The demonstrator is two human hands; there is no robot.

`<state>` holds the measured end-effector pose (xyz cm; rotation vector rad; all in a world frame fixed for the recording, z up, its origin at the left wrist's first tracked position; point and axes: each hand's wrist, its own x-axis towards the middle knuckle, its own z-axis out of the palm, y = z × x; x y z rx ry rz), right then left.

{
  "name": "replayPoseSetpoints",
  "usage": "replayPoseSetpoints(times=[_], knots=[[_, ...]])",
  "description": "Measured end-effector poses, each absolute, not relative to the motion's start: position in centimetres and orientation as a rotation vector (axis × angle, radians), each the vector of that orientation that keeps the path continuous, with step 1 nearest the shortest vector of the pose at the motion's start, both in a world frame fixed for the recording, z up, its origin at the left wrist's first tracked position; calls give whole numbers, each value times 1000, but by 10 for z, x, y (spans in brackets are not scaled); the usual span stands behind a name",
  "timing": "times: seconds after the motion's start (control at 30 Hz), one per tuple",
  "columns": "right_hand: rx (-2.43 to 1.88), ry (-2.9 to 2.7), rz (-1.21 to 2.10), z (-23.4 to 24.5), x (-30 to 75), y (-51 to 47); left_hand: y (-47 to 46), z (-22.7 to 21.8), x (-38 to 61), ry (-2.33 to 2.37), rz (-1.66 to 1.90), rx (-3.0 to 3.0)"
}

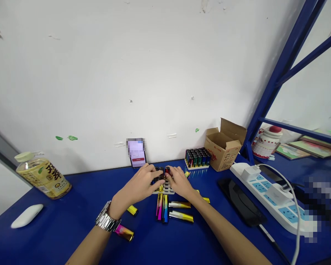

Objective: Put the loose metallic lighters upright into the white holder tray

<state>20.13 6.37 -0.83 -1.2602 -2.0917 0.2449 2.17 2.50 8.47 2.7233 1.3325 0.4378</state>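
Observation:
A white tray (168, 189) with rows of holes sits on the blue table, near the wall. Lighters with dark tops stand upright in its left part. My left hand (146, 181) curls over that part, thumb and fingers closed around lighters (160, 188); its fingertips partly cover them. Between the thumb and fingers of my right hand (180, 183) is a lighter with a red and black top (167, 170), over the tray's right side. In front of the tray lie a pink lighter (159, 207), a blue lighter (165, 209) and silver-yellow lighters (181, 216).
A filled tray of lighters (198, 158) stands beside an open cardboard box (222, 149). A phone (137, 154) leans against the wall. Rightward are a dark phone (241, 201) and power strip (267, 197); leftward, a bottle (44, 176) and white case (27, 216).

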Motion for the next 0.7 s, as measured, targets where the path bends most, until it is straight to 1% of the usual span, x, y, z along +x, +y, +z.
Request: replayPoseSetpoints(times=[0.1,0.17,0.27,0.37,0.43,0.53,0.7], knots=[[-1302,-2104,294,1,214,67,25,98,14,1389,463,2640],[-1349,-2133,331,8,226,69,24,103,1,1478,411,2581],[-1426,-2315,287,16,244,72,24,98,-26,1549,170,2472],[-1410,-2514,301,20,256,73,22,78,-53,1590,-174,2322],[-1392,-2582,351,21,260,72,20,64,-64,1562,-295,2215],[-1436,-2586,381,19,264,71,17,48,-69,1540,-198,2213],[-1525,-2482,385,8,267,71,18,31,-65,1618,345,2066]])
